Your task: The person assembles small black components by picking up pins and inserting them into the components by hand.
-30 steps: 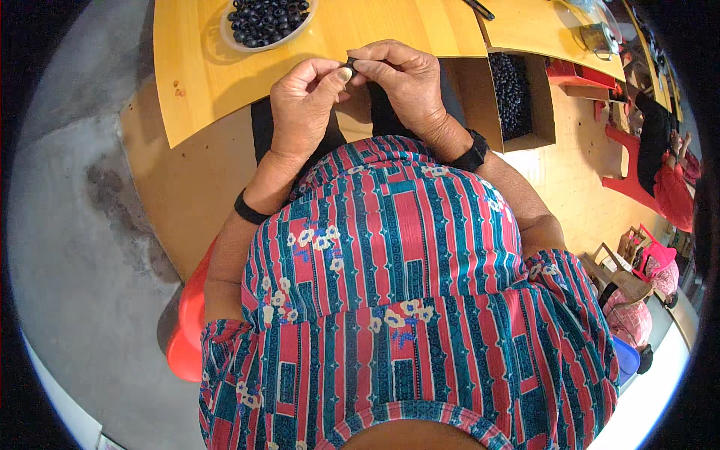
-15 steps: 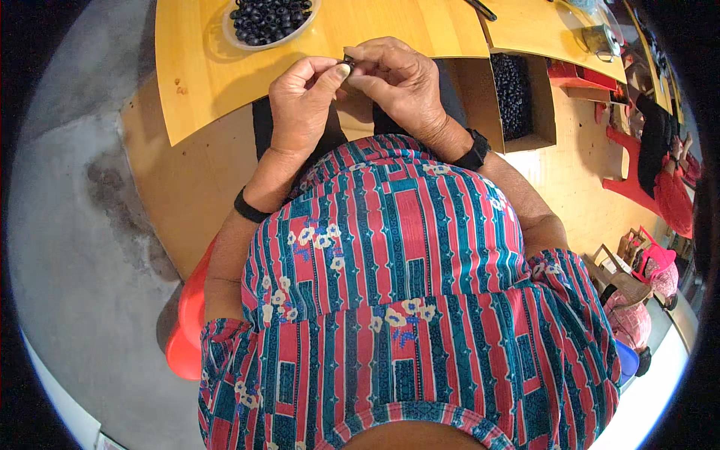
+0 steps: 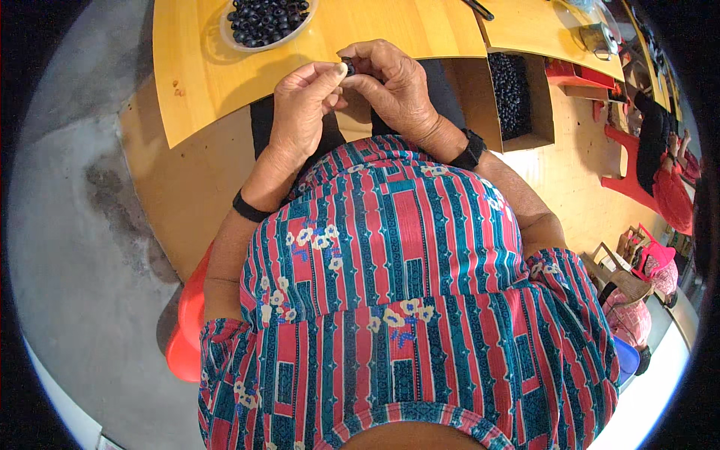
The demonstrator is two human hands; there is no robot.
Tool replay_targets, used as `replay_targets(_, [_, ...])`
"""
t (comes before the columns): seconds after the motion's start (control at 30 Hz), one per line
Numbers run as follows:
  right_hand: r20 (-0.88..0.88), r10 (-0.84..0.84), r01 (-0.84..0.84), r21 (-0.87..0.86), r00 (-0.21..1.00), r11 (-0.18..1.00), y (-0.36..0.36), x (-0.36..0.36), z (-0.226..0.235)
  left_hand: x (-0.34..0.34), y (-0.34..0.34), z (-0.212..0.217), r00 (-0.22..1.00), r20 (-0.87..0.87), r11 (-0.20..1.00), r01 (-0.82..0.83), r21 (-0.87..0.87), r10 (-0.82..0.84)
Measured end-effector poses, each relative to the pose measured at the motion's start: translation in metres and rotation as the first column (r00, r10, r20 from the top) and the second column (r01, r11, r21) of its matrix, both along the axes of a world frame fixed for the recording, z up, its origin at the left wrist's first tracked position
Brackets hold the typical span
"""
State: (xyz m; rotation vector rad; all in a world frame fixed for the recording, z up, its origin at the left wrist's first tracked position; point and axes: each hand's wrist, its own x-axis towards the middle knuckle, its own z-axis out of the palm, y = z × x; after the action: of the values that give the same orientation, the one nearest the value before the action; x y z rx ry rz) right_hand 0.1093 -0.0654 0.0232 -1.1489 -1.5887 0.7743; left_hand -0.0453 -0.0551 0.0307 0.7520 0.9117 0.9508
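Just off the near edge of the yellow table, my two hands meet around a small black round part. My left hand is closed, its thumb and index finger pinching at the part's left side. From the other side, my right hand holds the part between thumb and curled fingers. Fingers cover most of it, so its full shape cannot be made out. Beyond my hands, a clear plastic bowl full of black ring-shaped parts stands on the table.
The yellow table spans the far side. Right of my knees sits an open cardboard box of small black pieces. A dark pen-like tool and a metal cup lie farther off. Other people sit at right.
My right hand has turned and shifted slightly, and its fingers are more curled. More of the black part shows between my fingertips. The view has shifted a little.
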Motion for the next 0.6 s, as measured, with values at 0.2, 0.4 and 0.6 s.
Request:
replay_targets(0.2, [0.155,0.014,-0.033,0.114,0.988,0.993,0.0032,0.0045,0.0003,0.0012,-0.0009,0.0002,0.997,-0.072,0.999,0.032,0.041,-0.029])
replay_targets(0.4, [0.174,-0.002,-0.033,0.198,0.985,0.98,0.0049,0.0059,-0.0007,0.0032,-0.0008,0.0005,0.997,-0.071,0.999,0.02,0.03,-0.018])
replay_targets(0.6, [0.055,-0.068,0.06,0.134,0.996,0.989,0.0027,0.0058,-0.0015,0.0028,-0.0009,-0.0004,0.997,-0.071,0.997,0.041,0.062,-0.037])
